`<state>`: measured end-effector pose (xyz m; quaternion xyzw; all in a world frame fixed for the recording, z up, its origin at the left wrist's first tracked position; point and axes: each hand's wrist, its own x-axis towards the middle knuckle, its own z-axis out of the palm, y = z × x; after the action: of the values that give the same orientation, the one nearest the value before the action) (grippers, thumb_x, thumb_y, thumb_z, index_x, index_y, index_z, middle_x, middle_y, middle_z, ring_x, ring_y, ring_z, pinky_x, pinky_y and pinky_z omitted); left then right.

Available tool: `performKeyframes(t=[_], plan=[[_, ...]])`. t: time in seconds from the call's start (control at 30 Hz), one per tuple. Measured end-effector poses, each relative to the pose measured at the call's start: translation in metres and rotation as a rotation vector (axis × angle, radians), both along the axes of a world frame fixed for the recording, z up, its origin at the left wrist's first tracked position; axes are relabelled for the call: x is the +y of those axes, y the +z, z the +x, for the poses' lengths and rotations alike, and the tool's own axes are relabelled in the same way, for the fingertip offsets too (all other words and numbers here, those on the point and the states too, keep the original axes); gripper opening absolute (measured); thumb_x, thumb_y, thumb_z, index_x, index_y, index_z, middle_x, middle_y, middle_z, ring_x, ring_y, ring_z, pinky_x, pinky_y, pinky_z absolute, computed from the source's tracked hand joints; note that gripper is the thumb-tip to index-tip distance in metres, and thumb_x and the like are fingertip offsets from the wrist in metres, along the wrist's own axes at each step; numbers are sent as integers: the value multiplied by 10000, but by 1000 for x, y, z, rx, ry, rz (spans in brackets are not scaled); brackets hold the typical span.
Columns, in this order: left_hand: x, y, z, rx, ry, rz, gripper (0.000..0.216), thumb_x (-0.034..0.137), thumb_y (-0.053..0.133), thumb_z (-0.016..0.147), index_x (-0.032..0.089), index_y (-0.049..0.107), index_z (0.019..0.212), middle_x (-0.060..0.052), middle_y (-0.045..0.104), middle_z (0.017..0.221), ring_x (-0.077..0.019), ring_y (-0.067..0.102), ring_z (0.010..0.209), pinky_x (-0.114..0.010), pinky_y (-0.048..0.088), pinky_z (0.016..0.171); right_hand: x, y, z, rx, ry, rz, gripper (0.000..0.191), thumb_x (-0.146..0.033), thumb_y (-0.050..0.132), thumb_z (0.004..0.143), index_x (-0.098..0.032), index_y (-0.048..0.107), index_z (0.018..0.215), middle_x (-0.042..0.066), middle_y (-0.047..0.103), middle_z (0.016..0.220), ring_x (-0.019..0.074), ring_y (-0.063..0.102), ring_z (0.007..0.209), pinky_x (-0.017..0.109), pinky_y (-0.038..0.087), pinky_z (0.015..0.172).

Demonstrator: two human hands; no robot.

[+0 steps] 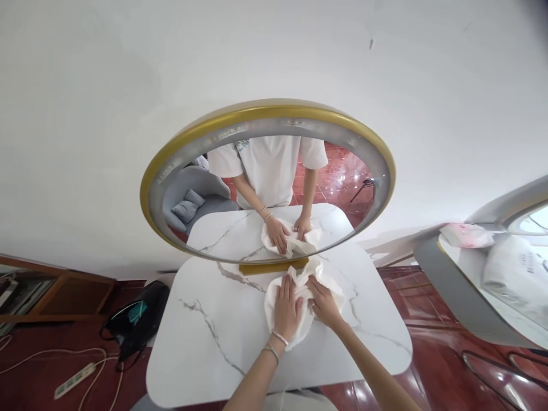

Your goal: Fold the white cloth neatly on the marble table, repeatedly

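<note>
A crumpled white cloth (pixel 319 279) lies on the white marble table (pixel 205 331), right in front of the round gold-framed mirror (pixel 171 154). My left hand (pixel 287 308) rests flat on the cloth, fingers stretched out and pressing down. My right hand (pixel 323 302) lies beside it on the cloth, its fingers curled into the folds. The mirror reflects both hands, the cloth and my white shirt.
The mirror's gold base (pixel 274 266) stands on the table's far edge against a white wall. A black bag (pixel 137 322) and a power strip (pixel 75 379) with cables lie on the red floor at left. A second table with a mirror (pixel 492 285) stands at right.
</note>
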<state>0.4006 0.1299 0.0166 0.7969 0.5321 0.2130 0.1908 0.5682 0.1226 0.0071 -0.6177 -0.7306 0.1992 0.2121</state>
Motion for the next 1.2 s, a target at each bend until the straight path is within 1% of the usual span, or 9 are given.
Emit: performKeyframes(t=[0.2, 0.3, 0.37, 0.43, 0.53, 0.7, 0.8, 0.93, 1.2], plan=[[-26, 1, 1, 54, -21, -1, 540, 274, 347, 932, 138, 290, 1451, -121, 311, 1521, -239, 265, 1413, -480, 253, 1144, -27, 17, 8, 243, -24, -83, 473, -396, 525, 834, -222, 553, 1273, 109, 527, 1357, 286, 469, 1276, 460, 411, 1035], [-18, 14, -2, 88, -17, -75, 558, 291, 426, 886, 161, 348, 1423, -139, 369, 1487, -281, 327, 1373, -513, 301, 1084, -30, 29, 16, 361, -277, -29, 386, -518, 522, 841, -206, 637, 1036, 114, 663, 1081, 268, 620, 1025, 422, 501, 894], [-7, 26, -4, 110, -37, -119, 647, 319, 506, 829, 171, 325, 1432, -157, 371, 1480, -317, 353, 1345, -527, 339, 1027, -28, 35, 24, 366, -495, 62, 378, -545, 490, 845, -195, 602, 936, 114, 651, 941, 250, 625, 867, 400, 523, 758], [7, 39, -4, 125, -73, -132, 767, 326, 579, 761, 193, 276, 1453, -162, 323, 1502, -340, 390, 1308, -516, 359, 991, -19, 39, 34, 337, -646, 141, 388, -553, 526, 805, -194, 560, 950, 131, 615, 973, 277, 585, 928, 424, 501, 771], [24, 52, 1, 188, -130, -163, 787, 298, 646, 681, 249, 351, 1410, -145, 302, 1509, -348, 471, 1217, -496, 371, 966, 4, 42, 51, 372, -745, 87, 475, -501, 661, 669, -205, 517, 1012, 139, 590, 1086, 322, 520, 1079, 476, 447, 882], [29, 60, 6, 308, -156, -201, 665, 233, 655, 650, 236, 475, 1290, -135, 366, 1476, -349, 460, 1220, -492, 371, 959, 40, 38, 74, 518, -752, -137, 349, -392, 634, 648, -223, 490, 917, 62, 636, 862, 203, 605, 715, 337, 494, 631], [25, 64, 4, 315, -148, -177, 637, 204, 642, 656, 214, 484, 1272, -129, 312, 1513, -348, 370, 1305, -480, 346, 999, 50, 36, 86, 590, -725, -215, 288, -393, 649, 618, -228, 491, 793, 32, 623, 759, 174, 585, 653, 276, 456, 546], [18, 66, 2, 281, -129, -73, 555, 222, 633, 691, 182, 500, 1229, -144, 242, 1540, -320, 218, 1406, -445, 283, 1075, 59, 39, 95, 709, -596, -330, 279, -417, 671, 596, -199, 519, 682, 5, 556, 579, 159, 552, 578, 258, 421, 513], [20, 79, -2, 326, -232, 3, 306, 365, 580, 803, 209, 556, 1065, -118, 478, 1385, -309, 294, 1379, -470, 302, 1053, 70, 55, 98, 901, -433, -506, 324, -401, 707, 564, -194, 540, 749, 7, 604, 617, 143, 559, 616, 250, 424, 556]])
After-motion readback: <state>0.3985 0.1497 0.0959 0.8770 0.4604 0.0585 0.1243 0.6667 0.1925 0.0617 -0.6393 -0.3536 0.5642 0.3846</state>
